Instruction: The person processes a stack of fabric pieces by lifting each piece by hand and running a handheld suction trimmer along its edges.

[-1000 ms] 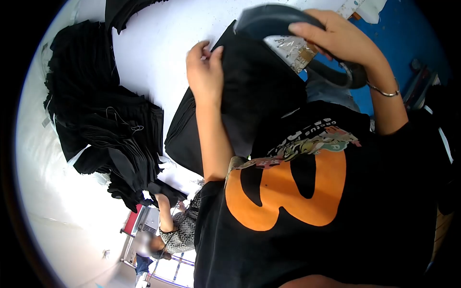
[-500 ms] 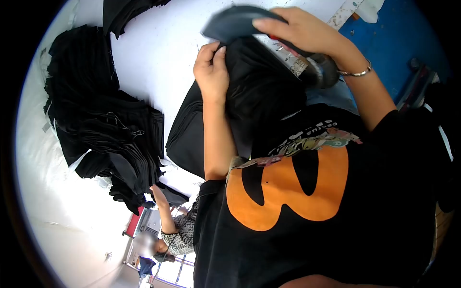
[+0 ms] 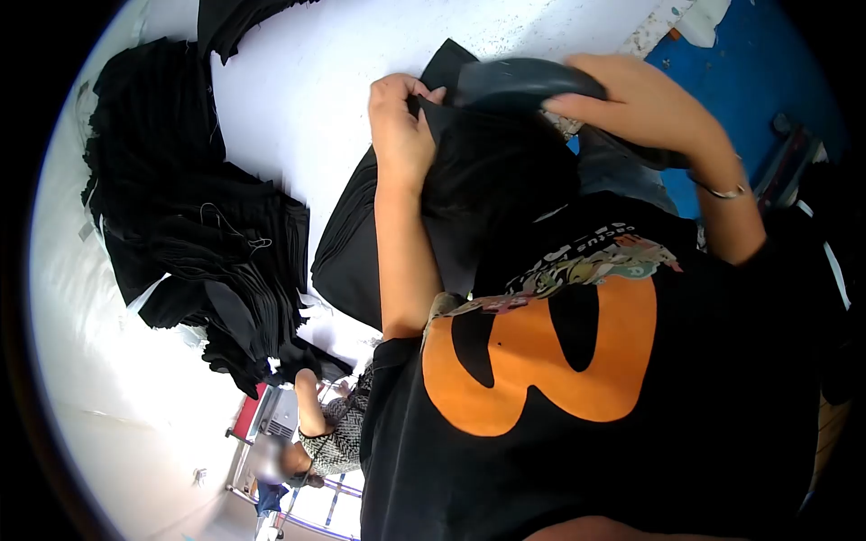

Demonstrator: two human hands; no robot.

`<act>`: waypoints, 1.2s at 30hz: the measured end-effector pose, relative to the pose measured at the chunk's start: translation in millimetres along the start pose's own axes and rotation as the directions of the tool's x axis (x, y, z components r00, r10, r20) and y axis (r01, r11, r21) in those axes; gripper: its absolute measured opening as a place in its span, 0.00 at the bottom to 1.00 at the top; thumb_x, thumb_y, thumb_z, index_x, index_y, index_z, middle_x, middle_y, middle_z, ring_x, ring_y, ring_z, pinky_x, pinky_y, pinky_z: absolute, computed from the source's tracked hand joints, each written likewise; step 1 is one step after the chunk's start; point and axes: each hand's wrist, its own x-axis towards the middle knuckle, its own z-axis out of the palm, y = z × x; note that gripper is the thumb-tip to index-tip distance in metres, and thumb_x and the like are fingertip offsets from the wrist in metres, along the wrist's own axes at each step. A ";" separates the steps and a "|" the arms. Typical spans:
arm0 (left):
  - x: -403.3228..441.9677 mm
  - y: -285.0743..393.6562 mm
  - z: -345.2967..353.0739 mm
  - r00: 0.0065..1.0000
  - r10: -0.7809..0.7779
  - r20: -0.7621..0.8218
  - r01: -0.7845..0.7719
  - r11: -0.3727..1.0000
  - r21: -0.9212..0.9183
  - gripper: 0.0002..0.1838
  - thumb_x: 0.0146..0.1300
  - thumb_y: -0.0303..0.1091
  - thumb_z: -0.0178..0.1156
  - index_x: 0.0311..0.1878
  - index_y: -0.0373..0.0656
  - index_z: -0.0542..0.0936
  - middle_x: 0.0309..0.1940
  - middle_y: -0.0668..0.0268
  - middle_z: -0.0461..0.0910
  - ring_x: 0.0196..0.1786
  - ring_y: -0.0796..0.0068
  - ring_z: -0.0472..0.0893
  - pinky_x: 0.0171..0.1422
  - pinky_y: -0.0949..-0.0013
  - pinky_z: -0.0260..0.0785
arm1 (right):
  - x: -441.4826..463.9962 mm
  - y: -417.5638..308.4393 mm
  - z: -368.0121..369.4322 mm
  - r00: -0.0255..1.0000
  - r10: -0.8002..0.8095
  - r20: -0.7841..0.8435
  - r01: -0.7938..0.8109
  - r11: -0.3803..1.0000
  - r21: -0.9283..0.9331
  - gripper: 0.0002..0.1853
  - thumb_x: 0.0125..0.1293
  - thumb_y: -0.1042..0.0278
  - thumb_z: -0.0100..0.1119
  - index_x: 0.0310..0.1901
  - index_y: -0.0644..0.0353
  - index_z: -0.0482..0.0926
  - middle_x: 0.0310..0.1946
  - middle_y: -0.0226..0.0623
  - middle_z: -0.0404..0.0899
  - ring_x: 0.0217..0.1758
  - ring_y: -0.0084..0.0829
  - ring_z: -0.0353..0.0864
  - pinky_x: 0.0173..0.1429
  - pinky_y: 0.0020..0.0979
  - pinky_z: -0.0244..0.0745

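My left hand point(image 3: 401, 122) is closed in a pinch on the corner of a piece of black cloth point(image 3: 446, 65), at the top of a black cloth pile point(image 3: 496, 162) in front of my body. To its right, my right hand point(image 3: 645, 99) has its thumb and fingers closed on a dark cloth panel point(image 3: 528, 83). That panel looks curved and slightly shiny, and motion blurs it. Its left end reaches close to my left fingers. Below my left wrist lies a stack of black cloth pieces point(image 3: 347, 243), its layered edges showing.
A big heap of layered black cloth point(image 3: 171, 171) hangs along the left of the white table point(image 3: 298, 108). More black cloth point(image 3: 236, 22) lies at the top. Another person point(image 3: 338, 433) works at lower left, arm at the heap. Blue floor point(image 3: 749, 63) shows at right.
My right hand has moved right and down with the dark cloth panel. A black cloth corner now sticks up beyond my left hand, which has barely moved. The other person's arm has shifted slightly.
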 end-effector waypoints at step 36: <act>-15.6 23.1 -13.9 0.991 -0.113 -0.077 0.120 0.989 0.082 0.13 0.66 0.31 0.70 0.50 0.34 0.84 0.40 0.60 0.83 0.36 0.72 0.80 0.43 0.68 0.75 | 14.4 3.7 -10.9 0.998 -0.001 0.056 0.002 0.999 -0.032 0.25 0.74 0.41 0.57 0.39 0.59 0.81 0.18 0.26 0.72 0.16 0.18 0.71 0.19 0.21 0.65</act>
